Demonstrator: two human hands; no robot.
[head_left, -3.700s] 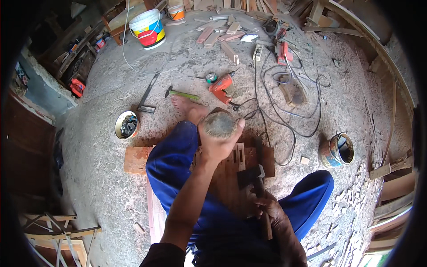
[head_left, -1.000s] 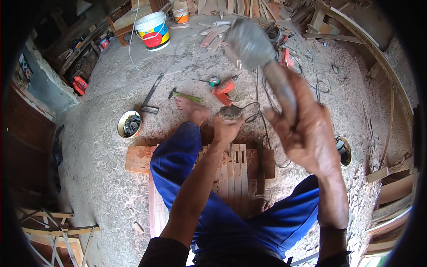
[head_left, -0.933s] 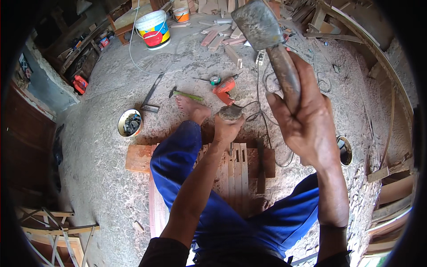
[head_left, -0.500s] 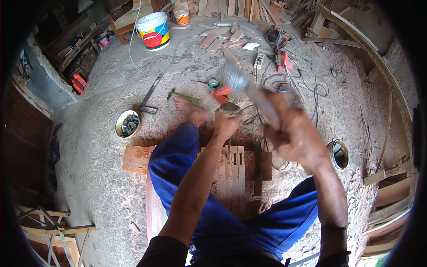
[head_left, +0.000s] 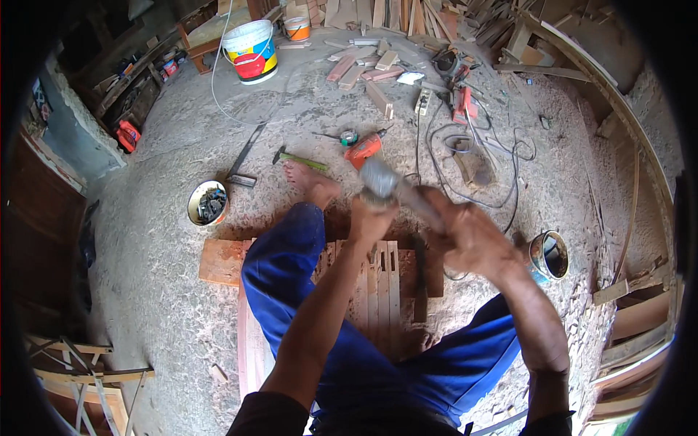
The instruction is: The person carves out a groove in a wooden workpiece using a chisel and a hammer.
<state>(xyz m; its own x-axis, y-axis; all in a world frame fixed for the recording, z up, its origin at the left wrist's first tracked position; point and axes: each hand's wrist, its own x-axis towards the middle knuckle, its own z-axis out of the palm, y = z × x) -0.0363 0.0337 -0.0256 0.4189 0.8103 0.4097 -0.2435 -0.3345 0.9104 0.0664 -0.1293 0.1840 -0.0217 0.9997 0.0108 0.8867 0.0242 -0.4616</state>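
Observation:
My left hand (head_left: 371,224) is closed round an upright chisel (head_left: 376,200); its round handle end shows above the fist. My right hand (head_left: 469,236) grips the handle of a mallet (head_left: 379,176), whose grey head is blurred and at the chisel's top; whether they touch I cannot tell. Below my left hand lie several light wood strips (head_left: 383,283) side by side, with slots cut near their far ends. My left hand hides most of the blade. To the right of the strips is a dark flat tool (head_left: 420,280), perhaps another chisel.
Beyond my hands lie an orange drill (head_left: 362,150), a tape measure (head_left: 349,136), a green-handled hammer (head_left: 302,161) and a try square (head_left: 243,160). A tub of metal bits (head_left: 209,203) stands left, a can (head_left: 549,256) right. Cables (head_left: 476,200) and wood offcuts (head_left: 352,73) lie farther off.
My right hand has swung the mallet down and toward me, from raised beyond the chisel to its handle top. My left hand stays nearly in place.

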